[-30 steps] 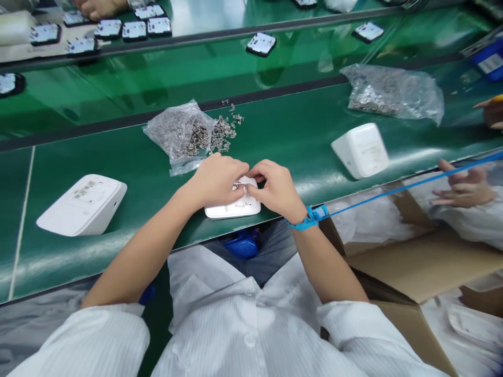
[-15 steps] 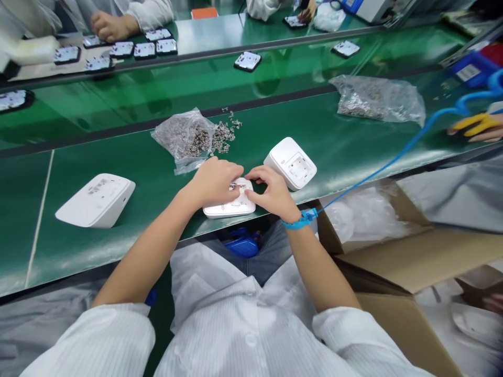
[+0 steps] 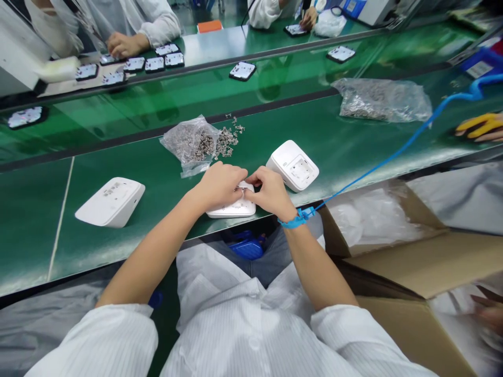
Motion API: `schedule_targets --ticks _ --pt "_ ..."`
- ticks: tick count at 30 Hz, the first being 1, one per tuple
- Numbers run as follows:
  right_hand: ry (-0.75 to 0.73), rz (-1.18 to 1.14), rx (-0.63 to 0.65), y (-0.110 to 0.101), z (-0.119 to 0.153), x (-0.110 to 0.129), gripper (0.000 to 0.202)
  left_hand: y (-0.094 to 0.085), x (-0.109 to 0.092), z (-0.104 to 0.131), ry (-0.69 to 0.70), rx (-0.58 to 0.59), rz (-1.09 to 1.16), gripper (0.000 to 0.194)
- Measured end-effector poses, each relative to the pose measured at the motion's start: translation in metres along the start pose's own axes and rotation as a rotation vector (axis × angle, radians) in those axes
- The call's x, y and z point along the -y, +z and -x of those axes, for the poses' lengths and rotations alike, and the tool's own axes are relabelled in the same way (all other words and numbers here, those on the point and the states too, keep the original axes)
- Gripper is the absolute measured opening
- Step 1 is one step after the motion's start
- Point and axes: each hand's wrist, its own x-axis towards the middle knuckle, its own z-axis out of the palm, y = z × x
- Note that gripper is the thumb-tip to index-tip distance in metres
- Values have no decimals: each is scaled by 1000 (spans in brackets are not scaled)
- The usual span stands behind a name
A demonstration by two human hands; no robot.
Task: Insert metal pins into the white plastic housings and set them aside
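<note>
A white plastic housing [image 3: 231,211] lies at the bench's front edge, partly covered by both hands. My left hand [image 3: 220,184] rests over its left part, fingers bent down on it. My right hand [image 3: 270,192], with a blue wrist strap, pinches at the recess on its right side; whatever is between the fingertips is too small to name. Just right of my right hand stands another white housing [image 3: 294,165] with an open recess. A third white housing [image 3: 112,201] sits at the left. Behind my left hand, small metal parts [image 3: 226,141] spill from a clear bag [image 3: 190,144].
A second bag of metal parts [image 3: 385,99] lies at the back right. The blue cord [image 3: 377,170] runs right from the strap. Beyond, a conveyor [image 3: 188,94] carries dark-edged units [image 3: 242,70]. Co-workers' hands are across and at the right. An open carton [image 3: 393,262] stands below right.
The fingers of both hands have drawn closer together over the housing. The units on the conveyor have shifted left relative to the bench. The camera view has shifted slightly.
</note>
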Motion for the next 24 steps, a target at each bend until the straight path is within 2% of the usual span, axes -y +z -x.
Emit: schedule_targets --ticks 7,11,15,17,20,22,24 --pt "2 -114 -53 14 10 0 15 -3 15 25 25 39 119 24" --pt "-33 -92 -65 18 12 -1 14 3 11 32 -77 -43 75 22" --pt "-87 -85 -72 20 14 0 15 7 5 28 -138 -52 74 18" --pt "-146 -72 -148 15 18 1 17 7 6 27 -156 -42 79 16" --pt "-183 85 -403 -4 29 -4 20 6 16 37 -204 -25 88 15" --pt "-124 268 -543 -20 39 -15 25 4 27 50 -248 -23 93 16" --pt "-30 404 -574 -33 49 -29 34 3 38 66 -280 -25 103 18"
